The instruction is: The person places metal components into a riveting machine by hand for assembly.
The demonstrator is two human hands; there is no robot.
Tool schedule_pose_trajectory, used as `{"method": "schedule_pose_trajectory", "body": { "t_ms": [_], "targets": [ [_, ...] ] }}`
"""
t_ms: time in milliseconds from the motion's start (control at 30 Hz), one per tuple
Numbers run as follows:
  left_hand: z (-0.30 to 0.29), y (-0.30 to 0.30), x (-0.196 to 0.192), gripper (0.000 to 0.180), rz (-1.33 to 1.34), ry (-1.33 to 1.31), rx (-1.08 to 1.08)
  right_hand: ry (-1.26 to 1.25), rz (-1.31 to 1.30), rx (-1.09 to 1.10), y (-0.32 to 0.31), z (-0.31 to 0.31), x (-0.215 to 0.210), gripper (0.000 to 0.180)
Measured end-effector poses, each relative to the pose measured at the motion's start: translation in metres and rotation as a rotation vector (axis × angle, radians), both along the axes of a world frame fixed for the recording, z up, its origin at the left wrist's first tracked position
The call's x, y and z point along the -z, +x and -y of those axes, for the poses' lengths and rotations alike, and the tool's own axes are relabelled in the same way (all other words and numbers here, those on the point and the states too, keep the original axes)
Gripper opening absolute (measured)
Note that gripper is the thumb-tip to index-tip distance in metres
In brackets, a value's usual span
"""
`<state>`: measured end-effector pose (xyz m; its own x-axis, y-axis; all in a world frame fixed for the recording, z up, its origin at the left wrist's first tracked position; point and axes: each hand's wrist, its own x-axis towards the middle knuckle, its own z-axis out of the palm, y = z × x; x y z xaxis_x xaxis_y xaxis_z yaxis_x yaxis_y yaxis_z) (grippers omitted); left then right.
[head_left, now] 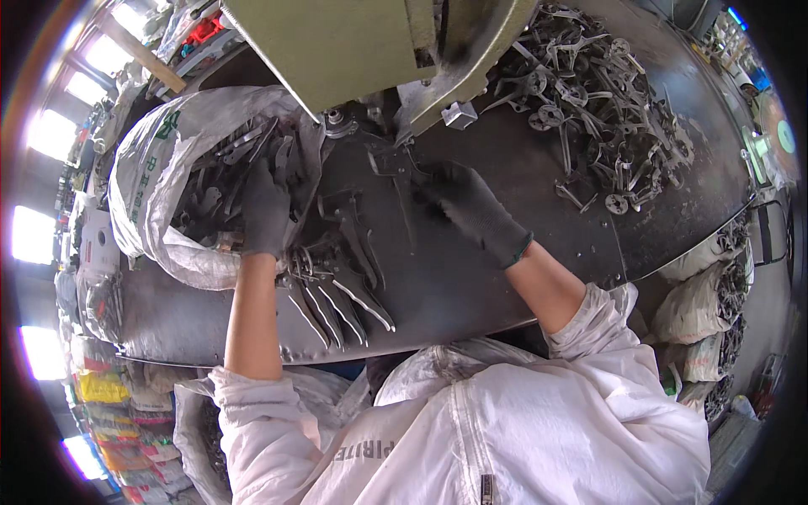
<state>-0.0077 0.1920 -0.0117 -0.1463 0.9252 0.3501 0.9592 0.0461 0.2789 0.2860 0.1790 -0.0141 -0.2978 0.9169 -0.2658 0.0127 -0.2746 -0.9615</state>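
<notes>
Both my hands wear dark grey gloves. My left hand (268,210) reaches into the mouth of a white plastic sack (160,160) full of dark metal parts, its fingers curled over the parts there; what it grips is hidden. My right hand (467,206) rests on the dark steel table (471,278), fingers closed on a thin metal part (396,168) just below the olive-green press machine (353,42). Between the hands lies a row of long metal handle pieces (341,295).
A large heap of grey metal parts (598,109) covers the table's right side. More filled sacks (699,303) stand to the right below the table edge. Coloured bags (109,396) are stacked at lower left.
</notes>
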Motion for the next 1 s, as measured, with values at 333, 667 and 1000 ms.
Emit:
{"method": "schedule_pose_trajectory", "body": {
  "t_ms": [333, 667, 1000],
  "targets": [
    [0.061, 0.049, -0.053, 0.037, 0.051, 0.079, 0.296, -0.001, -0.086, -0.013, -0.003, 0.001, 0.019, 0.019],
    [0.058, 0.104, 0.006, 0.038, 0.236, -0.231, 0.545, 0.685, 1.275, 0.216, 0.132, -0.051, -0.042, 0.045],
    [0.044, 0.119, -0.03, 0.036, 0.826, -0.575, 0.102, 1.054, 1.334, 0.243, 0.302, -0.078, -0.052, 0.045]
  ]
}}
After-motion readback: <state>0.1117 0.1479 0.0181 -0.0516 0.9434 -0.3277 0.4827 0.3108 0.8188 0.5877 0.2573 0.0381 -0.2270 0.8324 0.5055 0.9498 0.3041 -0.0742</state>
